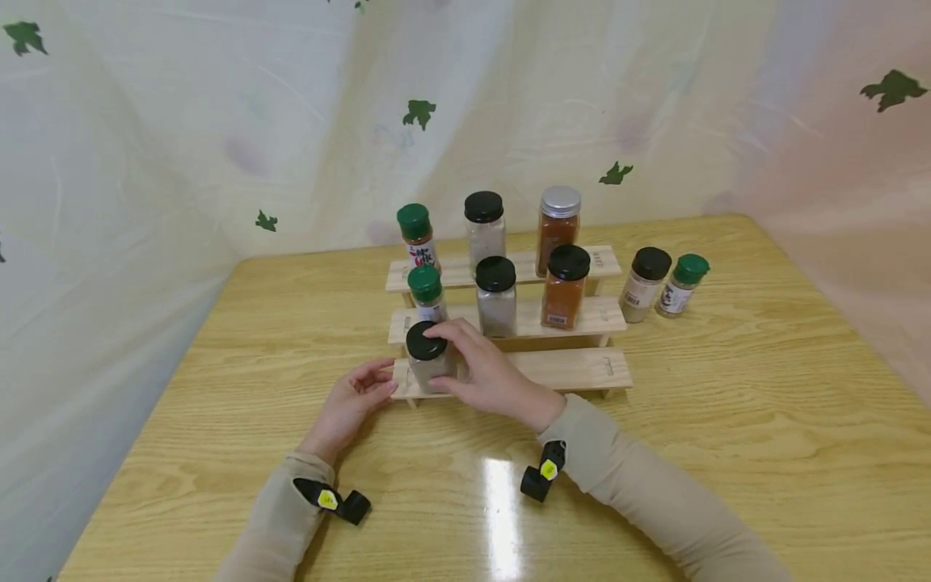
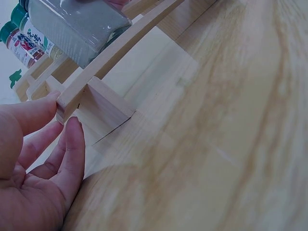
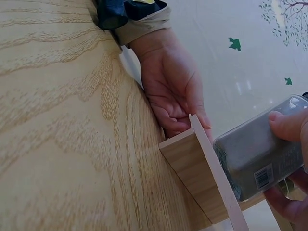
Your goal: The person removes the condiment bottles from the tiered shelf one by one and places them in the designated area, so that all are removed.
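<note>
My right hand (image 1: 490,376) grips a square clear spice jar (image 1: 429,368) with a black lid and greyish contents. The jar is at the left end of the lowest step of a three-step wooden spice rack (image 1: 575,368). In the right wrist view, the thumb presses the side of the jar (image 3: 257,149), whose base is close to the board; contact is hard to judge. My left hand (image 1: 356,400) pinches the left end of that lowest board, and the left wrist view shows its thumb and fingertips at the corner of the rack (image 2: 72,101).
On the middle step stand a green-capped bottle (image 1: 427,291), a black-lidded jar (image 1: 497,299) and an orange spice jar (image 1: 565,291). Behind them are another green-capped bottle (image 1: 418,234), a pale jar (image 1: 486,230) and a silver-lidded jar (image 1: 558,226). Two bottles (image 1: 640,291) stand right of the rack.
</note>
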Action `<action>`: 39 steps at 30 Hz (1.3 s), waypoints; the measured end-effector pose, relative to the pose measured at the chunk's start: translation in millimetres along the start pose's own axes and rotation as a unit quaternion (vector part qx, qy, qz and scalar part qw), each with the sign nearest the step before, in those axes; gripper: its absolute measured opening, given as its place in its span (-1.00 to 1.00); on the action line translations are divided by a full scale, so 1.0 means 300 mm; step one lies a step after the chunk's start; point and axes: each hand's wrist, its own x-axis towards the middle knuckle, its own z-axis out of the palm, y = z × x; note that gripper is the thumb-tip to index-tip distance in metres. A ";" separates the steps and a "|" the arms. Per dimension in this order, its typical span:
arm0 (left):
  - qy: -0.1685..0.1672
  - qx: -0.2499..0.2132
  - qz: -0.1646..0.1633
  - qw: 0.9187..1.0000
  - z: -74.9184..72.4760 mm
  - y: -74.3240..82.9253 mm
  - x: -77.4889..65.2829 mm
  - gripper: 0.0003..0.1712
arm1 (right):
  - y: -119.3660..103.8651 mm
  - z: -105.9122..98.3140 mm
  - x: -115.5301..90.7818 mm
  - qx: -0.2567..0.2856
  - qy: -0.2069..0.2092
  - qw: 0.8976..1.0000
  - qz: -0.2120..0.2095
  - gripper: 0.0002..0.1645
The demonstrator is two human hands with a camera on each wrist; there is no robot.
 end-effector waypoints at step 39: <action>0.013 -0.019 0.002 1.000 0.011 0.001 0.003 -0.47 | 0.000 -0.087 -0.071 -0.045 0.012 0.992 -0.118 -0.27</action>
